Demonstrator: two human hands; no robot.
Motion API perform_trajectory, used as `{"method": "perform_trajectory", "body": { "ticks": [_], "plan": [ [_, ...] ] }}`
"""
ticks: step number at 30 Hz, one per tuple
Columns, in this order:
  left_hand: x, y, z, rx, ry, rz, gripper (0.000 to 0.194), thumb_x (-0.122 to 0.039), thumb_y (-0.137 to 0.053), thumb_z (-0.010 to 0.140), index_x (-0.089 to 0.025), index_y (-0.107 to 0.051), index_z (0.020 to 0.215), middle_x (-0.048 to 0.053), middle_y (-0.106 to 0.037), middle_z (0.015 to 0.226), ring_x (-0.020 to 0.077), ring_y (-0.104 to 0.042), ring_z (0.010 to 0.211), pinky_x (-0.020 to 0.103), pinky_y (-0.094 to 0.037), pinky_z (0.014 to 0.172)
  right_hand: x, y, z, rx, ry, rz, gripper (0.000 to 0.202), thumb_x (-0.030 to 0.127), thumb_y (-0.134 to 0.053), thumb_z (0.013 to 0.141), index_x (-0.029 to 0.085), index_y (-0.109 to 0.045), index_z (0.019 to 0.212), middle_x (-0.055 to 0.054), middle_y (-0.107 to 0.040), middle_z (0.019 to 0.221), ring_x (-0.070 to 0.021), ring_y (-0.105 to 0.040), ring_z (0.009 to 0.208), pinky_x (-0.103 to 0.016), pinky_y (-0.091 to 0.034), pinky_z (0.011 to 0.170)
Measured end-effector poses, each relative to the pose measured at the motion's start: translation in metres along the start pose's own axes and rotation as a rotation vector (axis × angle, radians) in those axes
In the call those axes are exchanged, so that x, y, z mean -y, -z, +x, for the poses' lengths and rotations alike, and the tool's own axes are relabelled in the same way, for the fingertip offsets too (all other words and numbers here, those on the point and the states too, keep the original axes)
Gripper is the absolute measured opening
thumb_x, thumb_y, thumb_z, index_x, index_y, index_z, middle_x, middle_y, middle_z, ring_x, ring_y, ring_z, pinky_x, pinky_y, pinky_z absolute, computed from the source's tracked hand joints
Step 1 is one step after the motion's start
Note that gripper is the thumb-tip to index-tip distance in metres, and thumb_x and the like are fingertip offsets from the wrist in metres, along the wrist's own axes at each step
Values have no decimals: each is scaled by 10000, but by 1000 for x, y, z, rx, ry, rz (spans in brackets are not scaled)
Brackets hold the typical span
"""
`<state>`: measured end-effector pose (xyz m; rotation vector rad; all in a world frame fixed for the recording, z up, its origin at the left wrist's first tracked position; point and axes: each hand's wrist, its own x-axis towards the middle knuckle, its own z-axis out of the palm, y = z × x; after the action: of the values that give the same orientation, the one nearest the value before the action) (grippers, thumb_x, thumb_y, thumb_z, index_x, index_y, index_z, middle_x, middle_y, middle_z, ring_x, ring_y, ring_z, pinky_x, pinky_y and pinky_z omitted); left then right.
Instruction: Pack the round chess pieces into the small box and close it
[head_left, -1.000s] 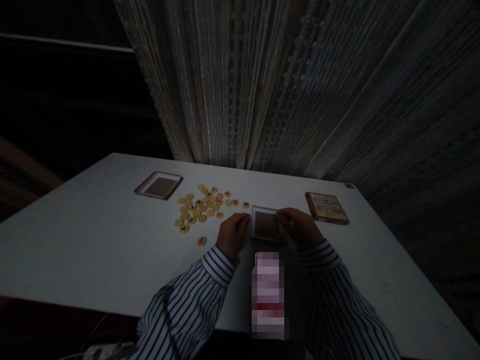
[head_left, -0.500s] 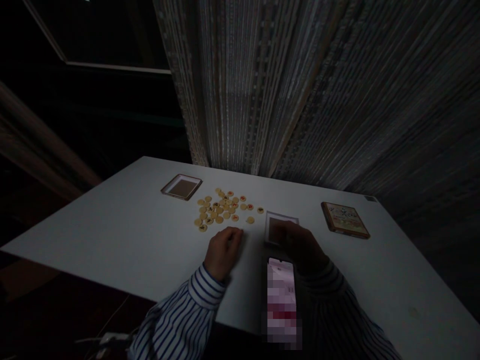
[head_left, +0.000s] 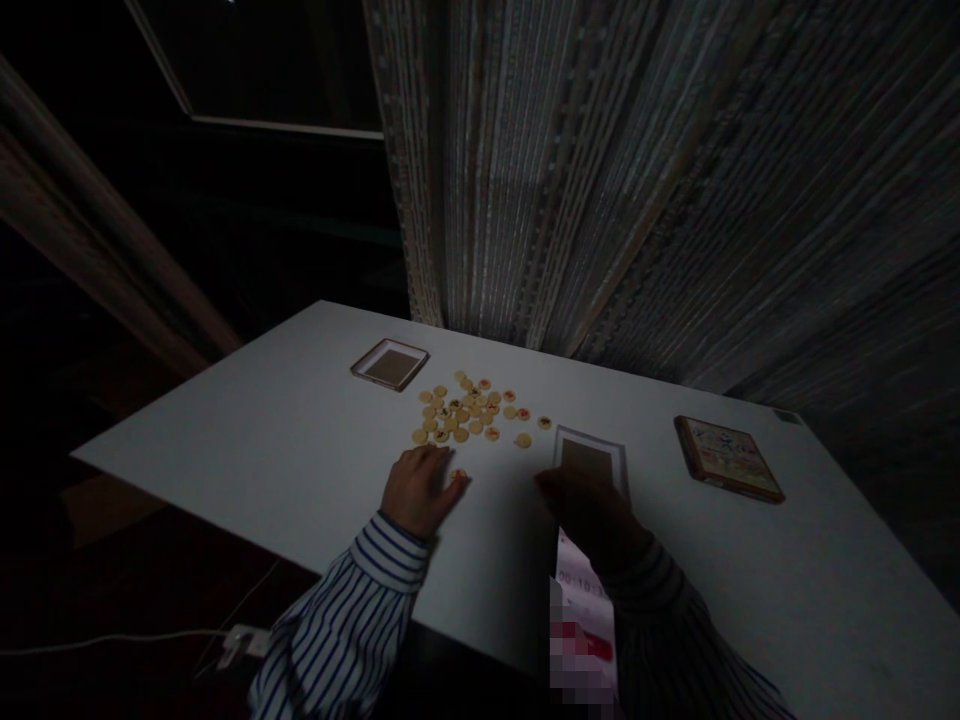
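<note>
My left hand [head_left: 416,492] is low over the white table [head_left: 262,440], its fingers reaching toward the near edge of a loose cluster of round wooden Chinese chess pieces [head_left: 462,427]. Its thumb is spread from the fingers, and a single piece with a red mark [head_left: 458,475] shows at the thumb tip. In deep shade, my right hand [head_left: 592,510] hangs over the near side of a shallow tray [head_left: 622,462]. Its fingers are curled together; anything between them is hidden. Some pieces show red or dark characters, others plain faces.
A lit phone [head_left: 581,590] lies partly under my right wrist. Another shallow box part [head_left: 358,372] sits at the back left. A closed box with a picture lid [head_left: 731,455] stands at the right. Strip curtains [head_left: 510,180] hang behind the table.
The view has shifted, so the table sits further right. My left hand has moved left and its fingers have opened. A red-marked piece now shows by its thumb. My right hand has drawn nearer.
</note>
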<state>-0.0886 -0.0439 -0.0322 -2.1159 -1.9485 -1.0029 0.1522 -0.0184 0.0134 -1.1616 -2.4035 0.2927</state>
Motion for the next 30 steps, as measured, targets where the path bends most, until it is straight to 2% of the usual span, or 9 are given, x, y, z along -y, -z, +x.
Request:
{"method": "perform_trajectory", "body": {
  "ticks": [6, 13, 20, 23, 30],
  "plan": [
    [6, -7, -9, 99, -7, 10, 387, -461, -620, 681, -178, -650, 943, 90, -606, 868, 235, -557, 820, 379, -476, 733, -1, -2, -1, 22, 39, 29, 257, 240, -388, 865, 166, -634, 872, -69, -661, 776, -153, -612, 694, -274, -470, 647],
    [5, -6, -8, 152, 2, 1, 229, -352, -631, 703, -202, -676, 870, 63, -597, 820, 207, -548, 770, 349, -458, 701, -3, -5, -7, 19, 33, 40, 233, 236, -410, 855, 188, -635, 887, -56, -672, 806, -145, -617, 708, -266, -472, 655],
    [8, -8, -7, 88, -35, -56, 220, -341, -598, 737, -180, -654, 877, 66, -639, 840, 208, -564, 796, 345, -466, 725, -10, -10, -7, -87, 131, 48, 238, 236, -402, 862, 172, -628, 829, -61, -661, 732, -141, -610, 646, -256, -473, 598],
    [6, -7, -7, 105, -35, -108, 225, -349, -573, 759, -174, -641, 883, 64, -665, 838, 206, -581, 789, 347, -466, 724, -12, -11, -8, -109, 131, 58, 211, 236, -423, 854, 173, -624, 844, -58, -656, 730, -140, -607, 648, -256, -474, 598],
    [-3, -2, -8, 70, 102, -223, 274, -374, -581, 737, -160, -640, 897, 55, -659, 730, 167, -593, 672, 292, -475, 634, -14, -12, -11, -88, 65, 49, 203, 228, -438, 843, 179, -635, 843, -61, -647, 717, -139, -598, 653, -255, -466, 621]
  ]
}}
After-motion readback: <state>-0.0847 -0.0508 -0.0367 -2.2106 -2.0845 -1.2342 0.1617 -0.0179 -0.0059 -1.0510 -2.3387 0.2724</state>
